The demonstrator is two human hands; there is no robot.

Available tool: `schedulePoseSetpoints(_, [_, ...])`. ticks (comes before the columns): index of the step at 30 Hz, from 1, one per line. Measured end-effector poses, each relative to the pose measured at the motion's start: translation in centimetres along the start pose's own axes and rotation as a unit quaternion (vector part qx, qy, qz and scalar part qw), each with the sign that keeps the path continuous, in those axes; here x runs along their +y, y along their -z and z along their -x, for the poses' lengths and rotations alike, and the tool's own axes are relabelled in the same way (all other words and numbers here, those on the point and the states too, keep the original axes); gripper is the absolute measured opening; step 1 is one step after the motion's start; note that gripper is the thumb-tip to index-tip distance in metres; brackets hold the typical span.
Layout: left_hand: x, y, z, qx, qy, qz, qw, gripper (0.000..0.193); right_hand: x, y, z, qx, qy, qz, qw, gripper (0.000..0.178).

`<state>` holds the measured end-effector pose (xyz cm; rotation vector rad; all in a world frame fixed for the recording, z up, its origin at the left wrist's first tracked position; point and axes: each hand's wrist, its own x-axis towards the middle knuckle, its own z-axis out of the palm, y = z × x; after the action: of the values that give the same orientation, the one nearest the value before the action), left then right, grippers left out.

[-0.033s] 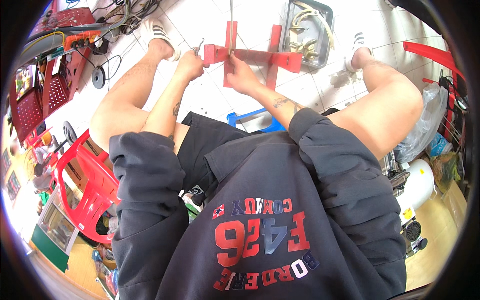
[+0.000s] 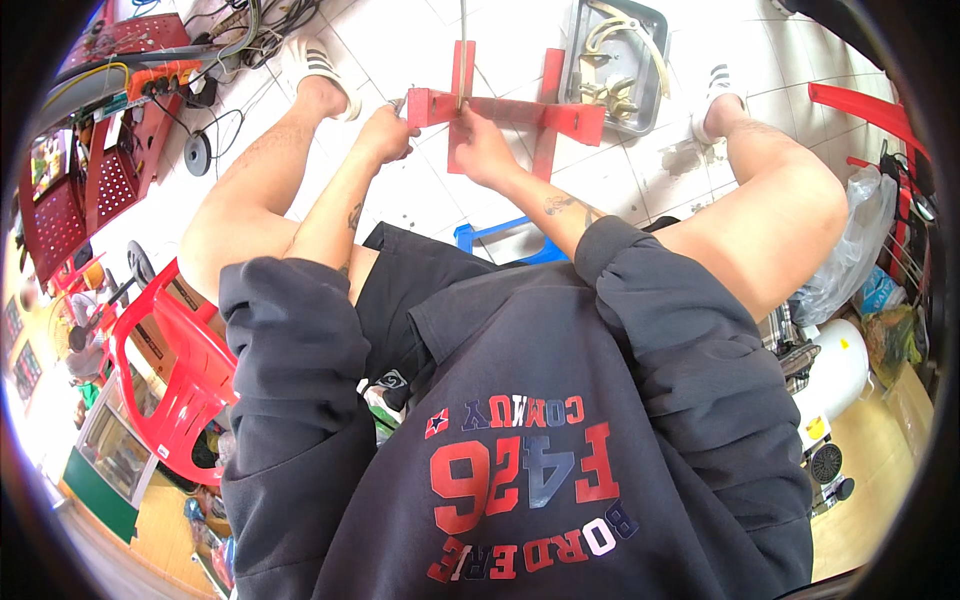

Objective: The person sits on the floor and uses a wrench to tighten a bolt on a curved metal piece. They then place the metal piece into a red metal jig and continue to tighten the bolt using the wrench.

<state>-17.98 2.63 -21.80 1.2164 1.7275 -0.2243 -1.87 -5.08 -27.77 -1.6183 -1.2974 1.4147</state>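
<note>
A red metal stand (image 2: 505, 112), made of a crossbar with flared ends on two flat feet, sits on the tiled floor in front of me. A thin tan rod (image 2: 462, 60) runs along it from the top of the view. My right hand (image 2: 487, 152) is closed at the middle of the stand, thumb and finger pressed at the rod's near end. By the stand's left end is my left hand (image 2: 384, 135), closed around a small metal tool (image 2: 399, 104); most of it is hidden by the fingers.
Beyond the stand to the right lies a grey metal tray (image 2: 648, 122) with cream-coloured curved parts. A blue plastic stool (image 2: 545, 248) shows below my hands. Cables (image 2: 270, 30) and an orange power strip (image 2: 160, 82) lie far left; a red plastic chair (image 2: 185, 385) stands nearer.
My left hand has turned slightly, and the metal tool's tip, which stood up above the fingers, now shows less. My right hand and the stand have hardly moved.
</note>
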Motion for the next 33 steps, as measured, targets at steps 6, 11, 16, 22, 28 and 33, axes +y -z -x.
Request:
schedulePoseSetpoints(6, [0.1, -1.6, -0.7, -0.163, 0.052, 0.091, 0.981, 0.050, 0.1, 1.9, -1.6, 0.015, -0.091, -0.131, 0.987, 0.036])
schedulePoseSetpoints(11, [-1.3, -3.4, -2.3, -0.158, 0.021, 0.101, 0.982, 0.036, 0.7, 2.5, -2.3, -0.001, -0.093, -0.103, 0.990, 0.033])
schedulePoseSetpoints(16, [-1.1, -3.2, -1.9, -0.224, 0.052, 0.155, 0.961, 0.029, 0.9, 2.6, -2.3, -0.026, -0.131, -0.118, 0.984, 0.033])
schedulePoseSetpoints(22, [0.2, -3.5, -0.4, -0.226, 0.041, 0.211, 0.950, 0.040, 2.0, 2.0, -2.7, 0.011, -0.121, -0.175, 0.977, 0.028])
schedulePoseSetpoints(28, [0.2, -3.7, 0.0, -0.204, 0.020, 0.206, 0.957, 0.042, 2.7, 1.4, -2.8, 0.030, -0.118, -0.206, 0.971, 0.027])
schedulePoseSetpoints(33, [0.0, -4.4, 0.3, -0.178, -0.010, 0.197, 0.964, 0.039, 2.4, 1.1, -3.0, 0.090, -0.124, -0.186, 0.970, 0.027])
